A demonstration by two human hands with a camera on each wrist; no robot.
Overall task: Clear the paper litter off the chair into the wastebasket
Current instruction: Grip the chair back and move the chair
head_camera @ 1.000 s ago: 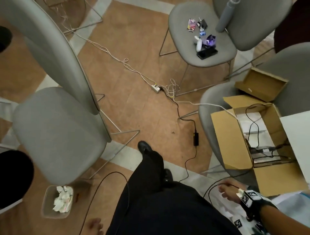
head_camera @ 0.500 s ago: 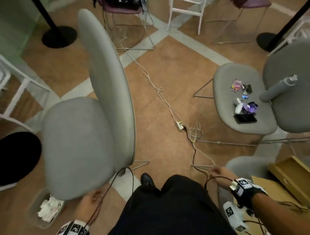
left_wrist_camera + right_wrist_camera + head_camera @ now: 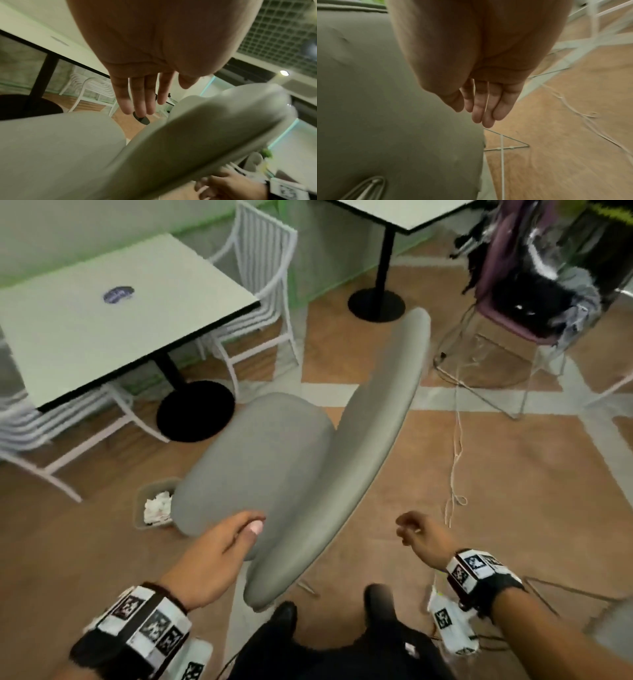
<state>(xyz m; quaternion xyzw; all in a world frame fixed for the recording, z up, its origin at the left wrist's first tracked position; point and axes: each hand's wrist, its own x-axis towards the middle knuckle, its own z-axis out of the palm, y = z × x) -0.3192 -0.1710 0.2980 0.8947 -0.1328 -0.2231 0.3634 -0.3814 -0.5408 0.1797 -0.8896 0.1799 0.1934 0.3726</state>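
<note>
A grey padded chair [image 3: 260, 460] stands in front of me, its bare seat to the left and its backrest [image 3: 359, 446] slanting to the upper right. A small wastebasket [image 3: 138, 508] sits on the floor by the seat's left edge, holding crumpled white paper [image 3: 157, 507]. My left hand [image 3: 236, 534] hovers over the seat's near corner with straight fingers [image 3: 137, 100] and holds nothing. My right hand [image 3: 411, 530] hangs right of the backrest, fingers [image 3: 484, 108] loosely extended and empty.
A pale table [image 3: 113, 313] on a black round base [image 3: 195, 410] and white metal chairs [image 3: 260, 285] stand at the left and back. A purple chair [image 3: 513, 320] piled with clothes is at the upper right. White cable [image 3: 455, 460] trails over the floor on the right.
The view has swung left and up, away from the cardboard box and the cluttered grey chair. Both hands have risen into view, the left over the seat, the right beside the backrest.
</note>
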